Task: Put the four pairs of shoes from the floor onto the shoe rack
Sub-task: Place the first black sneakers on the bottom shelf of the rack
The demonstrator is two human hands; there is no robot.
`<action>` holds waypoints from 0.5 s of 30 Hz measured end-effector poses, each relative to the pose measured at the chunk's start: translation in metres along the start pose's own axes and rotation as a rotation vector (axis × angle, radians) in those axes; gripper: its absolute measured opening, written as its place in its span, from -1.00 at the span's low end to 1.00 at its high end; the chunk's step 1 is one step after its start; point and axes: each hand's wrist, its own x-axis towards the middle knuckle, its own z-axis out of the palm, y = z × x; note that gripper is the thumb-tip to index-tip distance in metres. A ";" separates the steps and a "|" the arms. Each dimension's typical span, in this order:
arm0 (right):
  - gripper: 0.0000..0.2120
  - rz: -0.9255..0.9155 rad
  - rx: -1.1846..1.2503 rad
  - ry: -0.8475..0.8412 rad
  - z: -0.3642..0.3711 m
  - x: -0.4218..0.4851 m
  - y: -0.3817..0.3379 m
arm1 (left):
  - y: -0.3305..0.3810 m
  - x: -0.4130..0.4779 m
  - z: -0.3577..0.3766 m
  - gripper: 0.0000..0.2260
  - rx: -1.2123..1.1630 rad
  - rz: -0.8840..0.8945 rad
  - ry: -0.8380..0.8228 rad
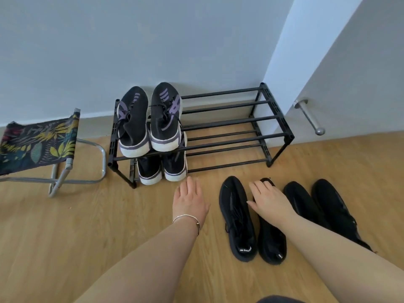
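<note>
two pairs sit on the black metal tube shoe rack (pixel 229 119); right hand (pixel 270 201) spread on a black knit sneaker (pixel 271 235), left hand (pixel 189 201) spread, empty; next, grip and lift.

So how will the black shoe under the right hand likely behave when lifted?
The black shoe looks soft and knitted, so it probably flexes rather than staying stiff. It seems light for its size. The right hand rests on its upper, which may sag under a pinch.
</note>
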 end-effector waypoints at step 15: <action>-0.31 0.922 0.646 -0.132 0.096 -0.079 0.012 | 0.103 0.009 0.096 -0.43 -0.363 -0.327 -0.546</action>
